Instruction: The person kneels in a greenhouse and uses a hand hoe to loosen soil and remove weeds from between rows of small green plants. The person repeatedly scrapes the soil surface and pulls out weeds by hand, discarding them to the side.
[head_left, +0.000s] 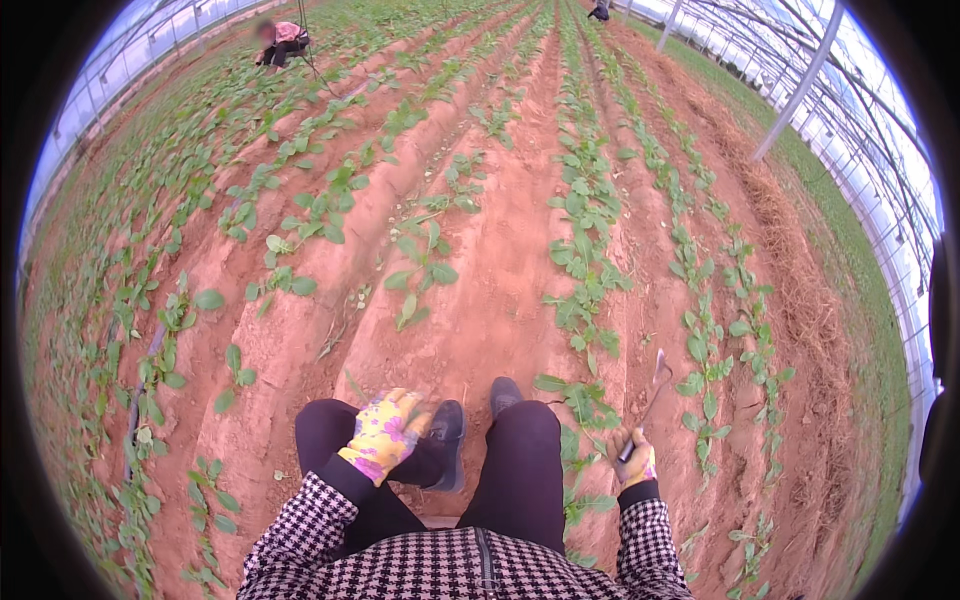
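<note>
My right hand (634, 459), in a flowered glove, grips the dark handle of a small hand hoe (651, 405). Its metal blade (660, 367) points forward over the bare soil between two rows of seedlings. Beside that hand, on its left, grow leafy green plants (587, 405). My left hand (384, 435) wears a yellow glove with pink flowers and hovers above my left knee. Its fingers are blurred, so whether it holds anything is unclear. A thin green stem (354, 386) shows just past it. Nearest ahead of it is a seedling clump (421, 270) on the raised bed.
My dark shoes (448, 442) stand on the reddish soil. Plant rows run away ahead, with a dark drip hose (135, 420) at left. Dry straw (780, 225) and a metal post (799, 82) line the right. A person (281, 41) crouches far left; another (600, 10) is farther off.
</note>
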